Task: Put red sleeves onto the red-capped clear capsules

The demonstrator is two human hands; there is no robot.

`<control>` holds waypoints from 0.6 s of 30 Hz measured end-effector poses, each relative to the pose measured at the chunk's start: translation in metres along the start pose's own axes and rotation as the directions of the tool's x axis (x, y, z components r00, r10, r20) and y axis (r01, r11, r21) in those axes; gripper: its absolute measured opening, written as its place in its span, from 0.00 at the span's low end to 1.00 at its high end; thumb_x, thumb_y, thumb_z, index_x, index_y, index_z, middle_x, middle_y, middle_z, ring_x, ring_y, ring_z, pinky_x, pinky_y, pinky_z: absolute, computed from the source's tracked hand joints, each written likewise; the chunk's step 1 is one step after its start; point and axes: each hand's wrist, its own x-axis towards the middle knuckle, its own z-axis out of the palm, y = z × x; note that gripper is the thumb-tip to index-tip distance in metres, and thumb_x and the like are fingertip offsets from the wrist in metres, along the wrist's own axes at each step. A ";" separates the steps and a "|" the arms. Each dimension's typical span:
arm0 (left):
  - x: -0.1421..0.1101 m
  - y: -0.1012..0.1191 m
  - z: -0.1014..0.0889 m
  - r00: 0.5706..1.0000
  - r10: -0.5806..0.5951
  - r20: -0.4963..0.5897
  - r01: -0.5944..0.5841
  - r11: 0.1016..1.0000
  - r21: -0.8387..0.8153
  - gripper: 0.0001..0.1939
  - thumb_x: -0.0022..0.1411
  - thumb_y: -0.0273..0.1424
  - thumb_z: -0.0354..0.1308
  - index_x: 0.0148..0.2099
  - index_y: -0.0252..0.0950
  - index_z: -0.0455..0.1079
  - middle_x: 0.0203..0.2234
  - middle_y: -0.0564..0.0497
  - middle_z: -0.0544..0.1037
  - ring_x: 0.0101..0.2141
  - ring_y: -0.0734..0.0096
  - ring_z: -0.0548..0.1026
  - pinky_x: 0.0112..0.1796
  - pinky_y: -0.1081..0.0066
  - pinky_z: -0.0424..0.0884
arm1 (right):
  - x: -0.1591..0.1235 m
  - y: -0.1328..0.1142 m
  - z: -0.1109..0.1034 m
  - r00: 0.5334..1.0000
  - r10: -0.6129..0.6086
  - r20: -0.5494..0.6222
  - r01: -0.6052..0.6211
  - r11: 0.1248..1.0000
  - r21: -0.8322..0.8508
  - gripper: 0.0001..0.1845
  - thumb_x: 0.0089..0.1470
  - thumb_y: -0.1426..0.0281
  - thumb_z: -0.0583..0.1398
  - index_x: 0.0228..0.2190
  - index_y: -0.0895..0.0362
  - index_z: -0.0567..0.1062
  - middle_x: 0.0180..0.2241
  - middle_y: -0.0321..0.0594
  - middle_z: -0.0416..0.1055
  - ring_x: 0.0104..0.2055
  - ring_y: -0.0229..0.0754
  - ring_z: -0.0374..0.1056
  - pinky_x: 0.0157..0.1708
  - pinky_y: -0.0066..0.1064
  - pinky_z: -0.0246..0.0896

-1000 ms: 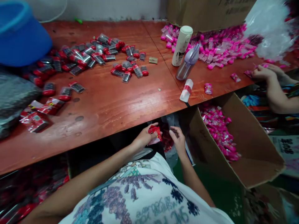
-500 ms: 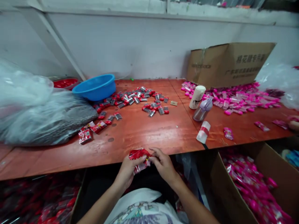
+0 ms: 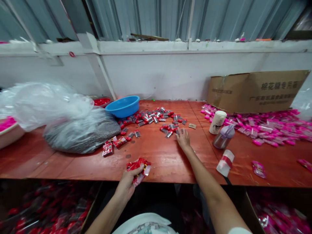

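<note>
My left hand (image 3: 127, 182) is closed on several flat red printed plastic packets (image 3: 142, 166), thumb on top, just over the table's front edge. My right hand (image 3: 183, 139) reaches forward over the table, fingers stretched out. Its fingertips are at the right side of a small cluster of red-capped clear pieces with dark contents (image 3: 168, 129); whether they touch one is too small to tell. Behind this lies a larger heap of the same pieces (image 3: 156, 116). A few filled red packets (image 3: 108, 149) rest at the left, beside a clear bag of dark grains (image 3: 85, 133).
A blue basin (image 3: 123, 107) stands behind the heap. To the right are a white cylinder (image 3: 217, 122), a purple-lidded bottle (image 3: 223, 137), a white roll with a red band (image 3: 225, 163), pink pieces (image 3: 270, 128) and a cardboard box (image 3: 255, 92). Below the table, open boxes hold red and pink packets.
My right hand has let go of the red packets and moved forward to the small cluster. My left hand still holds the packets. The view has tilted upward and shifted left.
</note>
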 end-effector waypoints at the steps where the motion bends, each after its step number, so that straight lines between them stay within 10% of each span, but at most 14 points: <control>1: -0.002 0.003 -0.001 1.000 0.005 0.007 -0.005 1.000 -0.024 0.11 0.48 0.11 0.62 0.34 0.28 0.74 0.27 0.46 0.80 0.26 0.66 0.79 0.28 0.70 0.79 | 0.004 0.003 0.003 1.000 0.011 0.000 -0.011 1.000 -0.025 0.23 0.58 0.71 0.55 0.55 0.57 0.68 0.57 0.57 0.63 0.61 0.57 0.54 0.56 0.55 0.47; 10: 0.008 0.020 -0.008 1.000 0.007 0.025 -0.002 0.976 -0.216 0.07 0.53 0.13 0.59 0.30 0.28 0.73 0.25 0.46 0.79 0.25 0.68 0.79 0.29 0.73 0.78 | -0.055 -0.023 0.029 0.996 -0.004 0.086 0.008 0.999 -0.042 0.18 0.53 0.73 0.56 0.46 0.58 0.75 0.41 0.55 0.73 0.50 0.56 0.62 0.51 0.48 0.51; 18: 0.034 0.036 -0.011 0.996 -0.093 0.010 0.090 0.932 -0.350 0.08 0.57 0.14 0.57 0.29 0.30 0.71 0.23 0.49 0.78 0.22 0.73 0.77 0.26 0.74 0.77 | -0.109 -0.064 0.031 0.994 0.003 0.112 -0.033 0.964 0.264 0.20 0.53 0.73 0.54 0.46 0.58 0.74 0.41 0.46 0.70 0.41 0.44 0.68 0.44 0.36 0.63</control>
